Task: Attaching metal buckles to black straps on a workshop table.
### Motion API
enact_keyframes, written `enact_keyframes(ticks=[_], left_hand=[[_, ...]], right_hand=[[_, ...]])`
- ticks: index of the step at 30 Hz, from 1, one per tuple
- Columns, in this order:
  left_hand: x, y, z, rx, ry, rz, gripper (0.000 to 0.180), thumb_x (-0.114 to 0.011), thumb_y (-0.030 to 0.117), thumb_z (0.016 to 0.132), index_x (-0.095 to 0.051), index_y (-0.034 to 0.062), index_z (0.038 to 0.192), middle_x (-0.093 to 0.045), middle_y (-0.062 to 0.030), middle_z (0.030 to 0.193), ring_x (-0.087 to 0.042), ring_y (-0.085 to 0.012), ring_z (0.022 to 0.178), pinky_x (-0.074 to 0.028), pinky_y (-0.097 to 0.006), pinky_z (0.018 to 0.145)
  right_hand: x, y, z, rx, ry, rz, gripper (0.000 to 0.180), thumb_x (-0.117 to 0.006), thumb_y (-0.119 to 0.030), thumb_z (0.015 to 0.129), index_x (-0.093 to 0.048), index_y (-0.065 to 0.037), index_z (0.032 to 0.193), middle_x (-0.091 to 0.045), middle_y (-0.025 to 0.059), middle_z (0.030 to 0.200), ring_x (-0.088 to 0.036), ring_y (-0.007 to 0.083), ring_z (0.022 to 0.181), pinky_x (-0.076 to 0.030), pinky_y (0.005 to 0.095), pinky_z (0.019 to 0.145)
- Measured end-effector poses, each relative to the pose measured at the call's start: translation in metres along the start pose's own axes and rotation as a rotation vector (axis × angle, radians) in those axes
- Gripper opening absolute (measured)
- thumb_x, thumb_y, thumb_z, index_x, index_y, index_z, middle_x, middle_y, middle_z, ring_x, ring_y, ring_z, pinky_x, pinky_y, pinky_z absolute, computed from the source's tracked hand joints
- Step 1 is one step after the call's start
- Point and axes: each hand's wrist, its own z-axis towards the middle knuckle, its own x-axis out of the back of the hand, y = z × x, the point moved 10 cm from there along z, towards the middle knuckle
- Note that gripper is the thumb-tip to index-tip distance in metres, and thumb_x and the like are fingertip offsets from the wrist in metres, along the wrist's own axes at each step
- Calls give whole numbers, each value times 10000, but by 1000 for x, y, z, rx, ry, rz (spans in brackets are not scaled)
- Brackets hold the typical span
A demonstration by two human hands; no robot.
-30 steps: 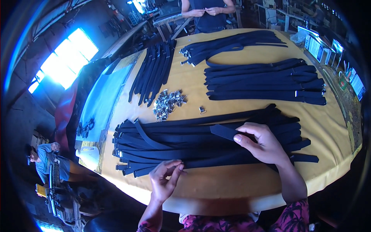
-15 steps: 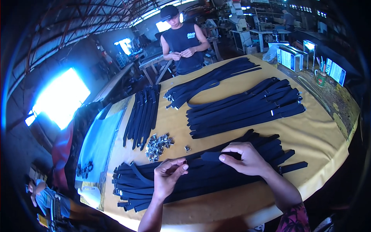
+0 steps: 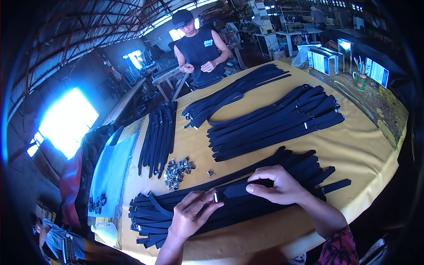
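Note:
My left hand [image 3: 189, 216] pinches a small shiny metal buckle [image 3: 216, 197] between thumb and fingertips. Just right of it, my right hand [image 3: 282, 185] grips a black strap [image 3: 235, 190], its cut end pointing toward the buckle; a small gap seems to lie between the two. Both hands are above a thick pile of black straps [image 3: 152, 214], several with metal ends at the left. Beyond my left hand sits a heap of loose metal buckles [image 3: 176, 173], and a single buckle [image 3: 210, 173] lies apart to its right.
More black strap bundles [image 3: 274, 123] cover the far side of the yellow-covered table [image 3: 353, 159]. Opposite me stands a co-worker [image 3: 201, 53], hands raised in front. At the right edge are boxes [image 3: 324, 62] and a mug of pens [image 3: 360, 81]. A white jug [image 3: 105, 232] stands at left.
My left hand has turned, so the buckle's bright side now shows near the strap end. The co-worker's hands have moved apart. The whole view has shifted slightly.

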Motion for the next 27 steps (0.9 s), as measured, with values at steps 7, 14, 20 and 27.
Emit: enact_keyframes(ticks=[7, 14, 20, 27], left_hand=[[3, 25, 10, -81, -37, 0, 420, -891, 150, 696, -706, -24, 1032, -701, -97, 883, -717, -179, 743, -592, -286, 618], [-1, 30, 7, -121, -45, 49, 418, -881, 179, 717, -709, -15, 1044, -700, -95, 899, -703, -197, 707, -587, -290, 605], [-10, 44, 9, -202, -89, 117, 396, -854, 237, 759, -711, -10, 1033, -674, -84, 898, -671, -201, 636, -573, -310, 571], [-8, 42, 7, -185, -71, 158, 407, -854, 252, 756, -713, -15, 1029, -668, -85, 886, -666, -189, 632, -571, -304, 559]], right_hand=[[-11, -5, -4, -6, -64, 45, 293, -701, -246, 921, -693, 42, 977, -709, 147, 849, -677, 215, 769, -511, 322, 704], [-18, -8, -5, 11, -97, 62, 274, -679, -224, 925, -692, 45, 974, -692, 144, 789, -652, 229, 682, -503, 349, 672], [-17, -8, -5, 58, -62, 35, 248, -676, -207, 926, -689, 40, 948, -678, 136, 752, -623, 203, 644, -484, 340, 641], [-19, -7, -7, 62, -3, 90, 178, -699, -157, 933, -693, 19, 960, -689, 105, 778, -642, 164, 677, -485, 307, 634]])
